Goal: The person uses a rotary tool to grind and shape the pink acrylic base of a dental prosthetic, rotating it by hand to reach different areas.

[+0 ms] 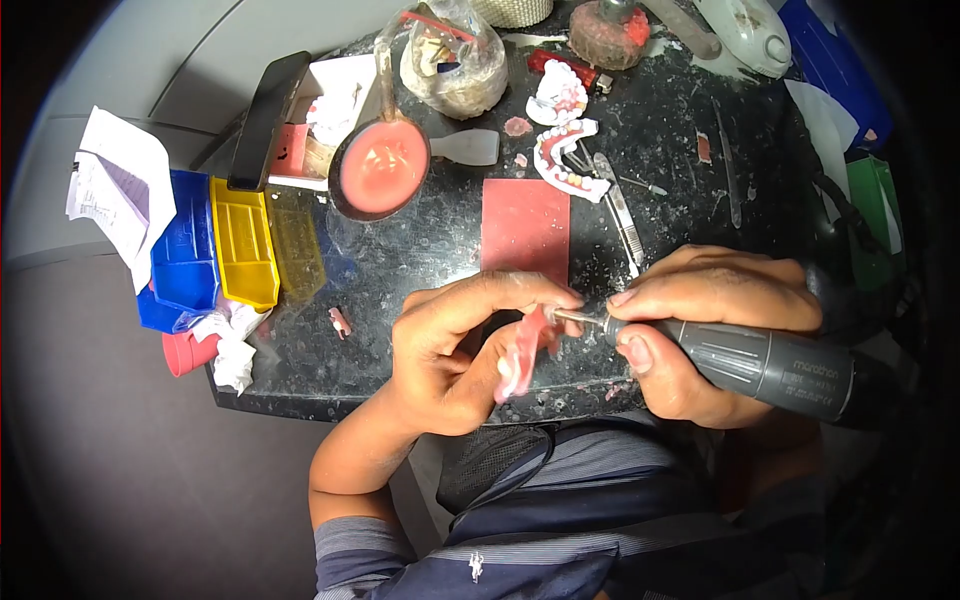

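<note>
Between the fingers of my left hand (455, 350) is a pink denture piece (520, 358) with some white teeth at its lower end. My right hand (705, 335) is closed round a dark grey rotary handpiece (765, 368), marked "marathon". The handpiece's thin metal tip (580, 315) points left and meets the upper part of the denture piece, close to my left fingertips. Behind my hands a flat pink wax sheet (526, 232) lies on the black worktop. The far side of the denture piece is hidden.
Plaster dental models (570, 165) stand beyond the sheet, near a metal knife (620, 215). A pan of pink wax (385, 168) is at the back left, beside a white box (350, 90). Blue (188, 240) and yellow trays (245, 245) stand left. A slim tool (730, 180) lies right.
</note>
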### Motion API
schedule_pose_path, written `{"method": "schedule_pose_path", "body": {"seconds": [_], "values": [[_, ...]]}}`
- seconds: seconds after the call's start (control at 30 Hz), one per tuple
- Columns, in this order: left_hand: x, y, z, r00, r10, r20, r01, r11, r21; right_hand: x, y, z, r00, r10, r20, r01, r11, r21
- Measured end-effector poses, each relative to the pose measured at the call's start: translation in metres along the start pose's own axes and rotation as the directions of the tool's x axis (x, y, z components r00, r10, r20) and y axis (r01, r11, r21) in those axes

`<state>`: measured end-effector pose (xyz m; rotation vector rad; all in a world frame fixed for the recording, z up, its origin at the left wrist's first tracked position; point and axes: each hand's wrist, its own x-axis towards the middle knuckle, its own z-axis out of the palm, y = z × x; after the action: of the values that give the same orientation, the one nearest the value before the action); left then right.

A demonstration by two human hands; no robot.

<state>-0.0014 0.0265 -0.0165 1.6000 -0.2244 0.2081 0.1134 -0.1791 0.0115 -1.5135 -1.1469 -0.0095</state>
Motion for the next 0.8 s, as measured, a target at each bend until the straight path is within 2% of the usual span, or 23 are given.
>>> {"method": "schedule_pose_path", "body": {"seconds": [0.27, 0.33, 0.57, 0.63, 0.77, 0.8], "values": [[-0.0016, -0.0001, 0.0010, 1.000, -0.024, -0.020, 0.024, 1.000, 0.001, -0.0003, 0.0000, 0.0023, 1.000, 0.011, -0.009, -0.011, 1.000, -0.007], [-0.0041, 0.0000, -0.0013, 0.993, -0.115, 0.020, 0.114, 0.993, 0.018, -0.0004, -0.0007, 0.0018, 1.000, 0.019, -0.003, -0.019, 1.000, -0.009], [-0.0038, -0.0008, -0.0022, 0.991, -0.126, 0.036, 0.126, 0.992, 0.014, 0.0010, 0.0002, 0.0005, 1.000, 0.020, 0.020, -0.019, 0.999, -0.025], [-0.0039, 0.0008, -0.0016, 0.982, -0.184, 0.029, 0.184, 0.983, 0.030, 0.0005, 0.0006, 0.0014, 1.000, 0.011, 0.003, -0.011, 0.999, -0.039], [-0.0030, -0.0003, 0.0001, 0.984, -0.176, 0.023, 0.176, 0.984, -0.015, 0.0017, 0.0012, -0.0018, 1.000, 0.008, 0.021, -0.007, 0.999, -0.033], [-0.0026, -0.0035, 0.0009, 0.992, -0.129, 0.008, 0.129, 0.991, -0.048, 0.0016, 0.0001, -0.0031, 1.000, 0.008, 0.022, -0.008, 0.999, -0.034]]}}
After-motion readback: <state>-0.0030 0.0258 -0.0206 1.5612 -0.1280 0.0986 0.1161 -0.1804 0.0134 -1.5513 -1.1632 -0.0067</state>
